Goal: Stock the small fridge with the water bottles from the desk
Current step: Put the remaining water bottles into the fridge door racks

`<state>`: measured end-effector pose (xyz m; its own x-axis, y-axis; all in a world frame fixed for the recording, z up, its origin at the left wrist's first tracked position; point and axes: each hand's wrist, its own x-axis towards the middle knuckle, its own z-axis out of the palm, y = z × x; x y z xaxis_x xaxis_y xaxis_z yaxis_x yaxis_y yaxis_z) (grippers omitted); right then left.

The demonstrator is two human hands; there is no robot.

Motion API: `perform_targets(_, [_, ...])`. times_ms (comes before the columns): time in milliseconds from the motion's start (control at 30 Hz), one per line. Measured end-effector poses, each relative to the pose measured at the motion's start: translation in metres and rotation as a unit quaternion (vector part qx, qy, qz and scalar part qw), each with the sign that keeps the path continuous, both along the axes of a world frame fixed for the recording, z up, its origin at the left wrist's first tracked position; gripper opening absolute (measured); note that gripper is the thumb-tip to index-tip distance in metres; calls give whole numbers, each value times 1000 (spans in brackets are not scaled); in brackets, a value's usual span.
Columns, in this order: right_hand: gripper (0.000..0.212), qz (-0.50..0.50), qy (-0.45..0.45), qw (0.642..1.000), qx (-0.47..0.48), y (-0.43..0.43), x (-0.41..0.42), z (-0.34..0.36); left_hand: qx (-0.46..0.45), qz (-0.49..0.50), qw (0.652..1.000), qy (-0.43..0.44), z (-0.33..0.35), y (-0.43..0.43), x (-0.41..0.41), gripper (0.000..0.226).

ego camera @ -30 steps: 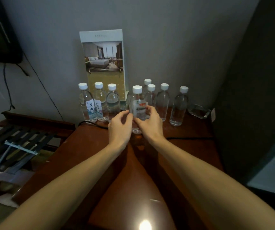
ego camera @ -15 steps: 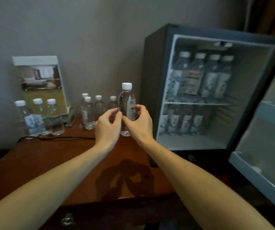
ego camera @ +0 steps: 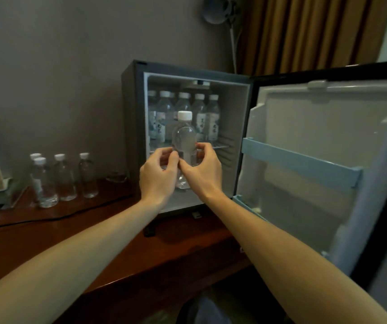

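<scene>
Holding one water bottle (ego camera: 184, 139) before the open fridge (ego camera: 131, 127)

My left hand (ego camera: 158, 176) and right hand (ego camera: 201, 171) both curl round the water bottle's lower half, held upright at the fridge opening. Capped shelf bottles (ego camera: 183, 106) line the upper shelf (ego camera: 222, 147); four spare bottles (ego camera: 65, 178) stand grouped on the desk (ego camera: 108, 232), left of the fridge.

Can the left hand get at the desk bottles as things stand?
Probably not yet: the left hand and right hand both grip a bottle at the open fridge. Nothing blocks the way to the desk bottles otherwise.
</scene>
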<state>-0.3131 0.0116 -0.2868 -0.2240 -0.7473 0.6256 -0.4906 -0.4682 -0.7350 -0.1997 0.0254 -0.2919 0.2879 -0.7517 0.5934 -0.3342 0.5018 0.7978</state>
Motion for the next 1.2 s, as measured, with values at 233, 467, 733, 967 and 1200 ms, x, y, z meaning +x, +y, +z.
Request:
perform_targets(233, [57, -64, 17, 998, 18, 6, -66, -15, 27, -68, 997, -4, -14, -13, -64, 23])
perform_targets(467, [55, -92, 37, 994, 42, 2, -114, -36, 83, -127, 988, -3, -34, -23, -106, 18])
perform_targets(733, [61, -117, 52, 987, 95, -6, -145, -53, 147, -148, 977, -33, -54, -37, -138, 16])
perform_targets(967, [47, -134, 33, 977, 163, -14, -157, -63, 180, -159, 970, -44, -64, -53, -150, 21])
perform_targets(1200, [63, -157, 32, 970, 185, -23, -163, -69, 166, -159, 969, -87, -74, -58, -158, 36])
